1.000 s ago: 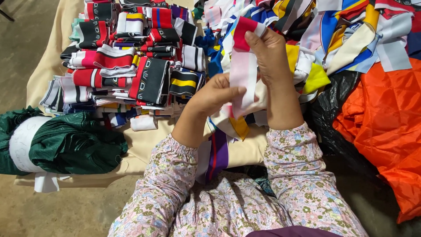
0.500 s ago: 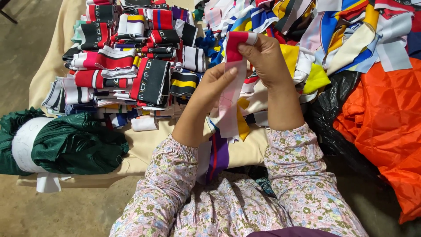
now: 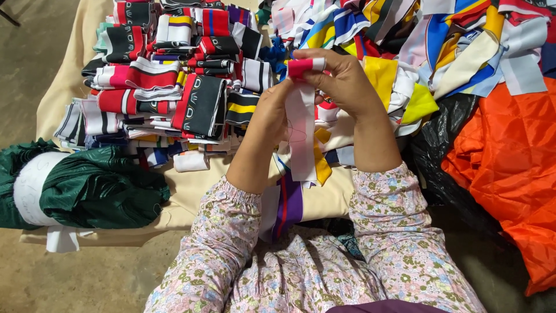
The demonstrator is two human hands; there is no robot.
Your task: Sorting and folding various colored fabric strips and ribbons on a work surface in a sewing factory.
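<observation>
Two hands up | your right hand [image 3: 347,81] pinches the red-and-white strip [image 3: 302,122] at its folded top | your left hand [image 3: 272,113] grips lower, keeping it straight | folded pile [image 3: 174,87] sits left, sorted.

The strip [image 3: 302,130] held up in the middle is white with a red end at the top. Below it hang a yellow piece [image 3: 322,165] and a purple band [image 3: 289,206] with a red stripe. The sleeves [image 3: 399,232] are pale pink with a small floral print in blue, green and pink. Far left, the folded stack [image 3: 174,75] shows red, black and white stripes, some with yellow. Far right, the loose heap [image 3: 440,40] mixes blue, yellow, white, red and grey. At the left lies a dark green bundle [image 3: 98,188] with a white patch. On the right the sheet [image 3: 509,168] is bright orange beside a black bag [image 3: 440,133]. The table cover [image 3: 197,191] is cream.
</observation>
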